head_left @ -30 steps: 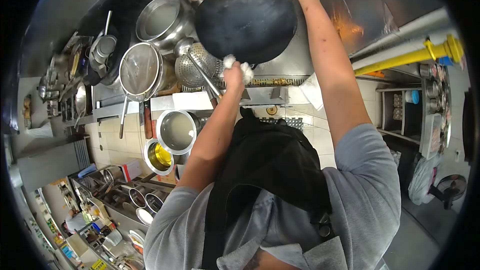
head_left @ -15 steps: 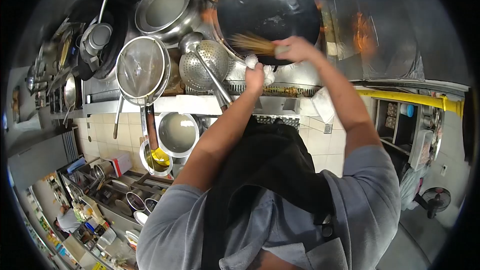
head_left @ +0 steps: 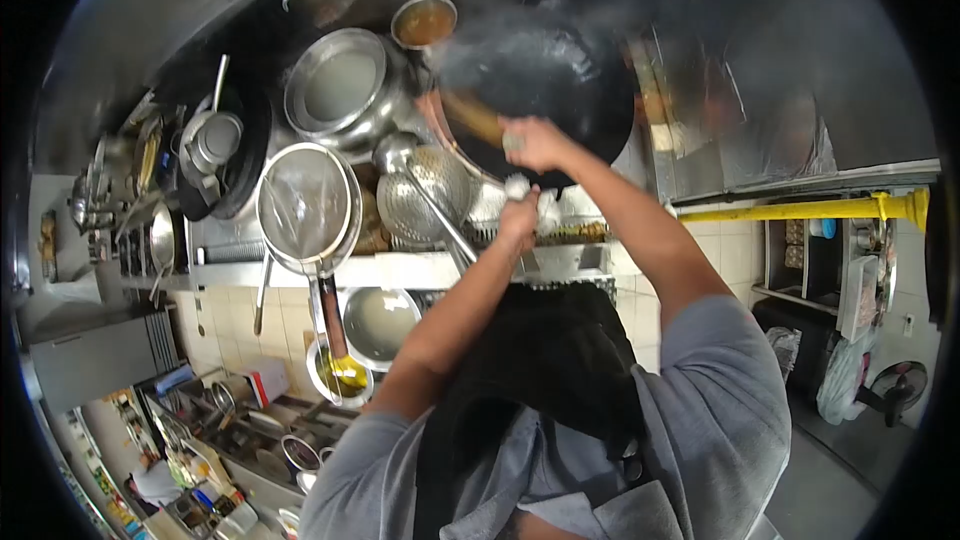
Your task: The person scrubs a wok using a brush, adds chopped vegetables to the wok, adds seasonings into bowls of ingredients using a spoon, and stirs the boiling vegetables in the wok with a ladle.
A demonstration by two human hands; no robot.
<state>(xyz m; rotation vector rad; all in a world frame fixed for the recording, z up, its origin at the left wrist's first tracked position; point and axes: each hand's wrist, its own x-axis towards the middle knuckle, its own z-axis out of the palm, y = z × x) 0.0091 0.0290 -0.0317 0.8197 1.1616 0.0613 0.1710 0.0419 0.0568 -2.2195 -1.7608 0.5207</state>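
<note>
A large dark wok [head_left: 565,80] sits on the stove ahead of me, with steam or smoke above it. My right hand [head_left: 540,144] is closed round the handle end of a bamboo wok brush [head_left: 468,120], whose blurred bristles lie over the wok's left side. At the near rim, my left hand [head_left: 517,220] grips a white cloth [head_left: 546,212]; whether a wok handle is inside it is hidden. To the left of that hand lie a perforated skimmer [head_left: 428,202] and a steel ladle [head_left: 397,152].
Left of the wok stand a steel pot [head_left: 335,85] of cloudy liquid and a small pot of orange-brown liquid [head_left: 425,22]. A mesh strainer [head_left: 303,202] rests nearer me. Below the counter edge is another pot [head_left: 381,325]. A yellow pipe [head_left: 800,210] runs along the right.
The camera view has tilted, so the stove sits lower. My right hand has swept the brush toward the wok's upper left, while my left hand stays on the cloth by the rim.
</note>
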